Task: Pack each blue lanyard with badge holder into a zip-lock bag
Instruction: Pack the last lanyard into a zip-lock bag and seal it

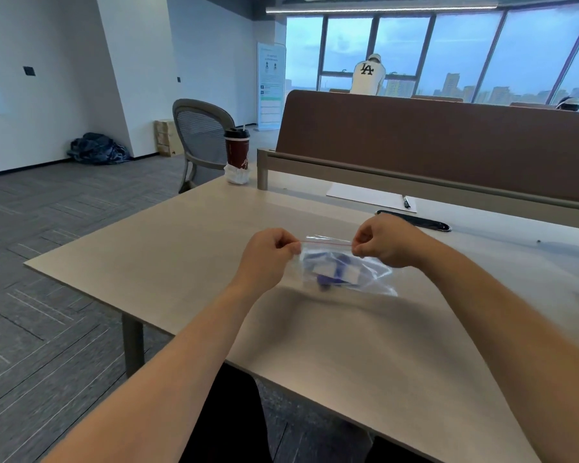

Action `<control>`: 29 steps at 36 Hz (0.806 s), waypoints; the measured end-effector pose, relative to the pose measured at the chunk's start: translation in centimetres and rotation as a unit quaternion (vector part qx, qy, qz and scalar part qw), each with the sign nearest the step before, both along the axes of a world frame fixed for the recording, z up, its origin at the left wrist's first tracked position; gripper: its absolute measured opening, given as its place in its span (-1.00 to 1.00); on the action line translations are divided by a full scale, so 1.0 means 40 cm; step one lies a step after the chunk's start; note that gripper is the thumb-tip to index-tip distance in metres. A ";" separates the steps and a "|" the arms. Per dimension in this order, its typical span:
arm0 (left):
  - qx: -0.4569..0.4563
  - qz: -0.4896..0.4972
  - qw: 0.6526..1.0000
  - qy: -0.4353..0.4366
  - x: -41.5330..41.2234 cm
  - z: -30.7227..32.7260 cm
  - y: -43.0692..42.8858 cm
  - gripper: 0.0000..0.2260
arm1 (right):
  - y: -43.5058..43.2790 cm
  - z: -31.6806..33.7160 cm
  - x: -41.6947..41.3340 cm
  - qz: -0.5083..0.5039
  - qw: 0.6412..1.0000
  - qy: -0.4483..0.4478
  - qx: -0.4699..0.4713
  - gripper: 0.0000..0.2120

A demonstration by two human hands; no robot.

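Hands: left hand [270, 249] and right hand [383, 243] pinch opposite ends of zip-lock bag [345, 269], frame centre, above bench [168, 259]; blue lanyard [337, 273] inside. Cup [237, 149] upper left.

Light wood-grain desk [181, 255], grey leg at the near left. Far left corner held a dark red paper cup [237, 149] with a black lid and straw, upright, and a crumpled white wad [237, 175] sat at its base. A white paper sheet [365, 195] lay flat by the far edge, with a pen [406, 202] on its right end. Long black flat item [415, 221] lay just nearer, type unclear. Zip-lock bag [378, 277] was mid-desk, contact with the top unclear. Brown divider panel [448, 145] stood along the far edge.
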State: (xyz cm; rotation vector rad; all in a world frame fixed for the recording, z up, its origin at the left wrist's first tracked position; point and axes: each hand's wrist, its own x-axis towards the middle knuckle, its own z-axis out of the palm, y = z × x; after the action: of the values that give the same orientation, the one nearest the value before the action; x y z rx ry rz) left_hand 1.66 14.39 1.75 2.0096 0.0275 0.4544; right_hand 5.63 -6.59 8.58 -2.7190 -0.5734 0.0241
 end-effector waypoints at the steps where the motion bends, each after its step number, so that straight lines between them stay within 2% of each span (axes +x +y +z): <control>1: 0.011 -0.011 1.000 0.012 -0.001 -0.002 -0.002 -0.88 | -0.006 -0.003 -0.002 -0.002 1.000 0.000 -0.004 -0.93; 5: 0.031 -0.024 0.999 0.036 0.008 0.005 -0.006 -0.95 | -0.017 -0.014 -0.005 -0.011 1.000 -0.005 -0.013 -0.91; 8: 0.067 -0.041 0.996 0.040 0.016 0.024 -0.020 -0.63 | -0.016 -0.019 -0.008 -0.014 0.999 -0.011 -0.027 -0.90; 9: 0.099 -0.043 0.994 0.030 0.018 0.032 -0.031 -0.60 | -0.012 -0.021 -0.011 -0.012 0.999 -0.014 -0.030 -0.91; 12: 0.209 -0.058 0.976 0.011 0.017 0.054 -0.072 -0.70 | 0.001 -0.023 -0.017 -0.005 0.999 -0.022 -0.028 -0.92; 16: 0.275 -0.070 0.958 0.036 0.022 0.072 -0.115 -0.83 | 0.014 -0.022 -0.019 0.003 0.999 -0.035 -0.022 -0.92; 23: 0.276 -0.058 0.959 0.027 0.031 0.065 -0.124 -0.87 | -0.005 -0.033 -0.014 0.000 1.000 -0.020 0.015 -0.86; 29: 0.266 -0.051 0.963 0.016 0.031 0.059 -0.099 -0.89 | -0.066 -0.027 -0.012 -0.009 0.999 -0.020 0.033 -0.89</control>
State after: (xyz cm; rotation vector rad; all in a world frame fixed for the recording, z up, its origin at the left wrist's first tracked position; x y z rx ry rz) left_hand 2.89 10.44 4.12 2.5310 -0.1981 0.3886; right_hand 5.15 -9.23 7.51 -2.6647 -0.5521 -0.0542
